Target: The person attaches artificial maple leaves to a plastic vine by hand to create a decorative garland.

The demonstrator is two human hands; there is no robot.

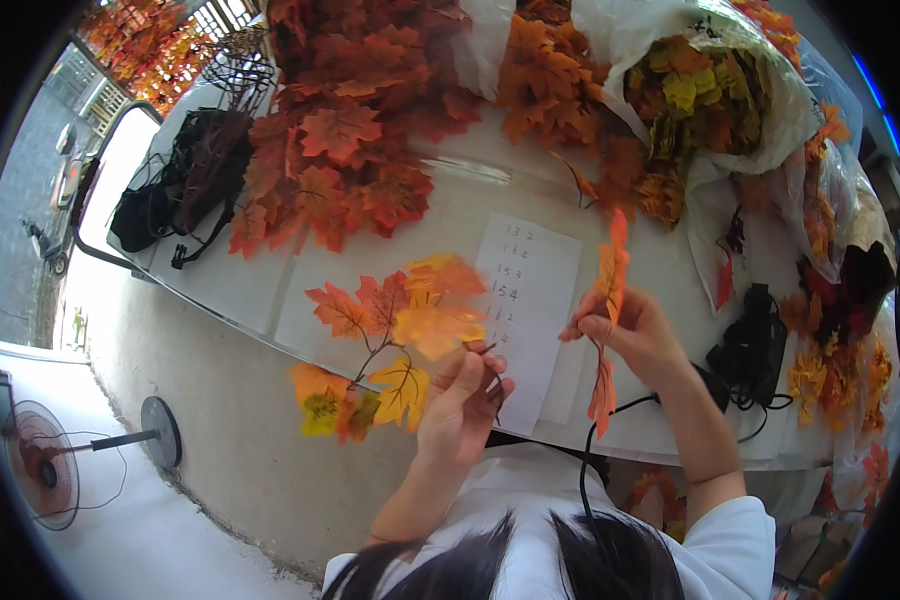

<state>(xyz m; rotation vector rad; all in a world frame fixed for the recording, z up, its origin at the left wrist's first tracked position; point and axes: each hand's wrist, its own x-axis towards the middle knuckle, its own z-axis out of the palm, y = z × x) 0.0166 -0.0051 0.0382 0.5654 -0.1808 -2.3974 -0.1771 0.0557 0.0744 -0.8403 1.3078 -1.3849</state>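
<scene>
My left hand (pixel 462 405) is closed around the brown stem of an artificial maple branch (pixel 378 305). Its orange, red and yellow leaves fan out to the left, past the table's near edge. In my right hand (pixel 635 335), thumb and fingers pinch a thin orange leaf sprig (pixel 611 275), seen almost edge-on, with one leaf above the hand and another hanging below. The two hands are apart, in front of my body. Between them on the white table lies a paper sheet (pixel 535 300) with handwriting on it.
A large heap of red-orange leaves (pixel 340 130) covers the far left of the table, beside black straps (pixel 185 180). Plastic bags (pixel 790 120) of leaves crowd the far right. A black device with a cable (pixel 750 350) lies at right. A fan (pixel 45 465) stands on the floor at left.
</scene>
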